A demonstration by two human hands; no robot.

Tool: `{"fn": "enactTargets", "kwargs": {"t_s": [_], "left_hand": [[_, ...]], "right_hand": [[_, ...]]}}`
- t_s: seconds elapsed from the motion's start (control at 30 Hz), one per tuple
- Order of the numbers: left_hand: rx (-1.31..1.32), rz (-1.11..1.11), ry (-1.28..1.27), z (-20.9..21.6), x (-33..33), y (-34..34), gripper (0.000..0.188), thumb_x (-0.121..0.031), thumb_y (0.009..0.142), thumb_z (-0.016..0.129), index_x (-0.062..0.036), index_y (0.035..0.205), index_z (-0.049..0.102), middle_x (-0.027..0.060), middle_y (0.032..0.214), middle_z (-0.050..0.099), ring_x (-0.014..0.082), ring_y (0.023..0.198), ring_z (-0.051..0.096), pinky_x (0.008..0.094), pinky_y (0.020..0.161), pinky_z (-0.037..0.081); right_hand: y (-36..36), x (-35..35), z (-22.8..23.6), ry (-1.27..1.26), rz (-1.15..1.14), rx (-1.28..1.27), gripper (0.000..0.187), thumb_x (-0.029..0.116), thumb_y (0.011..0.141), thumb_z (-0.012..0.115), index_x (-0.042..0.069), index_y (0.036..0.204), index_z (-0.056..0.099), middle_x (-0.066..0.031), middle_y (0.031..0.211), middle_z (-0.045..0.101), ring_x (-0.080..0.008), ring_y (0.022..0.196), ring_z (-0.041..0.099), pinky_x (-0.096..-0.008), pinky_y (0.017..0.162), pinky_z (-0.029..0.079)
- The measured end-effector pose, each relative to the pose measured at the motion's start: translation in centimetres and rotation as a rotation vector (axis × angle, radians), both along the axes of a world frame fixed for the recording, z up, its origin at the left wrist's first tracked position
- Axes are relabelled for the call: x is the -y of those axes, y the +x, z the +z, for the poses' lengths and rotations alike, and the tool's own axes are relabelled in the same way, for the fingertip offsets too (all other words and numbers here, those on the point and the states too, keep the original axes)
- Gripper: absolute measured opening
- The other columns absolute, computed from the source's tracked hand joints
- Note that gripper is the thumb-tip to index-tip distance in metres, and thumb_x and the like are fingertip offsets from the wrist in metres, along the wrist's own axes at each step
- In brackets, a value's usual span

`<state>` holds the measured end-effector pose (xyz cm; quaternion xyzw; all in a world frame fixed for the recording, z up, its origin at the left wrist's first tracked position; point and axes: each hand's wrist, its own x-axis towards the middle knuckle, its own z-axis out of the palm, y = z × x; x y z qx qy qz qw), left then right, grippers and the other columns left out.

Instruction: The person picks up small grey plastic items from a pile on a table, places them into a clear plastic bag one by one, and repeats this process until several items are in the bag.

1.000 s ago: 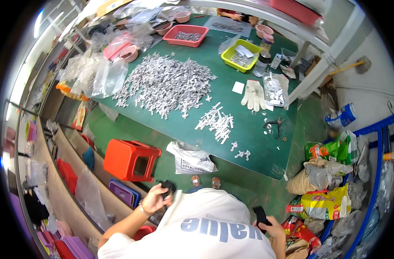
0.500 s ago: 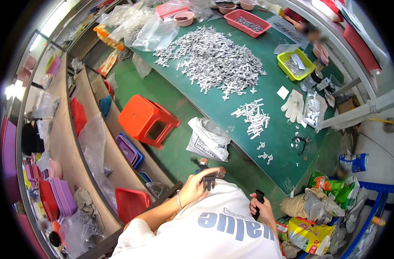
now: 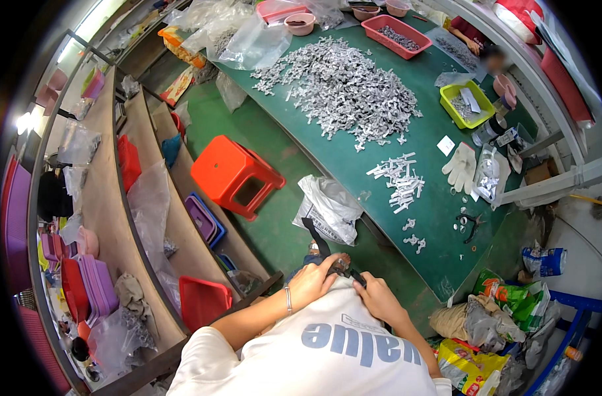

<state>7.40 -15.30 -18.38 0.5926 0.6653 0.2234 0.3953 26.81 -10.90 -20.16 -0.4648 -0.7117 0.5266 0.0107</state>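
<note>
Both of my hands are close together in front of my waist, over the hem of my white T-shirt [image 3: 340,323]. My left hand [image 3: 309,285] is closed on a black strap [image 3: 317,239], whose loose end sticks up beyond the fingers. A bracelet circles that wrist. My right hand [image 3: 382,298] is closed on a small black piece [image 3: 358,277] that looks like a buckle part, mostly covered by the fingers. A narrow gap separates the hands, and the dark parts between them are too small to make out.
A green table [image 3: 314,155] bears a heap of grey metal parts [image 3: 344,89], a white glove [image 3: 459,166], pliers [image 3: 473,226] and a yellow-green basket [image 3: 468,104]. Beside it are a white sack [image 3: 328,210] and a red stool [image 3: 236,175]. Shelves [image 3: 106,191] line the left; another person's hand [image 3: 472,46] shows far right.
My right hand has moved left and up toward my left hand, bringing its black piece along. My left hand has lowered slightly, and the strap's loose end now stands up past it.
</note>
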Motion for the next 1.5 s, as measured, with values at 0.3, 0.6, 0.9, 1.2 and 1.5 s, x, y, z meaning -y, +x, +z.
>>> {"fn": "enactTargets", "kwargs": {"t_s": [0.3,0.6,0.9,1.2,1.5], "left_hand": [[-0.106,-0.018,-0.023,-1.6,0.8,-0.5,0.023,-0.011,0.078,0.057,-0.0054,0.1,0.055,0.0211,0.059,0.056,0.0387,0.057,0.057,0.0437,0.053,0.047],[-0.095,0.001,0.007,-1.6,0.9,-1.0,0.023,-0.012,0.078,0.056,-0.0066,0.101,0.054,0.0213,0.059,0.056,0.0391,0.056,0.057,0.0453,0.053,0.047],[-0.282,-0.136,-0.106,-1.9,1.3,-1.1,0.024,-0.015,0.081,0.053,-0.0052,0.1,0.043,0.0217,0.056,0.055,0.0393,0.053,0.056,0.0487,0.047,0.044],[-0.292,-0.174,-0.126,-1.0,1.4,-1.2,0.013,-0.011,0.083,0.042,-0.0018,0.092,0.039,0.024,0.057,0.056,0.0391,0.054,0.058,0.0499,0.046,0.045],[-0.331,-0.196,-0.131,0.1,1.8,-1.0,0.013,-0.01,0.081,0.043,0.0016,0.086,0.039,0.0242,0.056,0.056,0.0386,0.053,0.059,0.0481,0.046,0.047]], "right_hand": [[-1.7,-1.0,1.4,0.081,0.169,0.172,0.031,0.026,0.088,0.049,-0.004,0.093,0.051,-0.0266,0.078,0.059,-0.0433,0.076,0.057,-0.0488,0.066,0.045],[-1.7,-1.8,1.1,-0.074,0.266,0.076,0.032,0.025,0.088,0.049,-0.005,0.094,0.052,-0.0263,0.083,0.059,-0.0412,0.084,0.057,-0.0465,0.073,0.044],[-2.5,-1.5,1.8,-0.033,0.272,0.064,0.03,0.024,0.087,0.049,-0.005,0.093,0.051,-0.0261,0.084,0.059,-0.0413,0.085,0.056,-0.0469,0.073,0.043],[-2.8,-1.4,2.3,-0.054,0.322,0.054,0.032,0.024,0.086,0.051,-0.006,0.097,0.053,-0.0269,0.084,0.059,-0.0422,0.083,0.056,-0.0471,0.072,0.044],[-3.1,-1.2,2.6,-0.056,0.385,0.071,0.033,0.026,0.086,0.051,-0.005,0.096,0.053,-0.0279,0.083,0.059,-0.0424,0.083,0.056,-0.0474,0.072,0.044]]}}
